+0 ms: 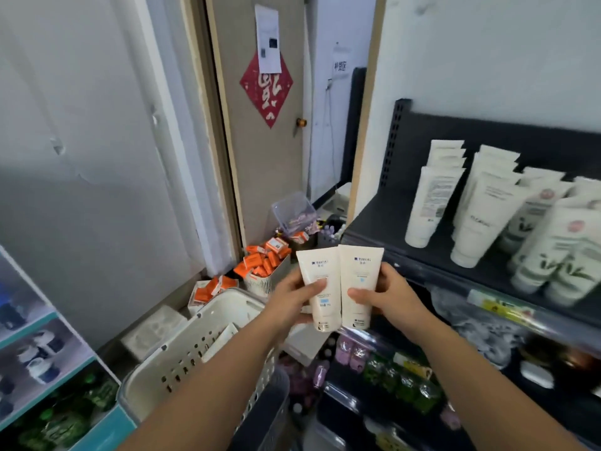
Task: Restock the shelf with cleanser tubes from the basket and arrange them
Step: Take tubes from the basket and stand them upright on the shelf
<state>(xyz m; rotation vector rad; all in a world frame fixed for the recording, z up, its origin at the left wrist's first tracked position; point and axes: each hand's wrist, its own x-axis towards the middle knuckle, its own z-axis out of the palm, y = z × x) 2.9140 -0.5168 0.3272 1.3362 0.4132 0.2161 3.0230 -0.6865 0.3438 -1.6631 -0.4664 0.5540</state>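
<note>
At frame centre our left grip (pixel 292 299) clamps the left tube (pixel 317 268), our right grip (pixel 388 294) the right tube (pixel 359 271); they touch side by side, long axes upright, caps down. The shelf (pixel 374 232) lies upper right, nearer the right grip, with bare room at its left end beside the rows (pixel 432 203).

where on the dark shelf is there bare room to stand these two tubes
Free: the left end of the dark shelf, between the perforated upright and the leftmost row of white tubes. Crowded: from that row rightward, the olive-print tubes and others stand packed to the picture's edge.
</note>
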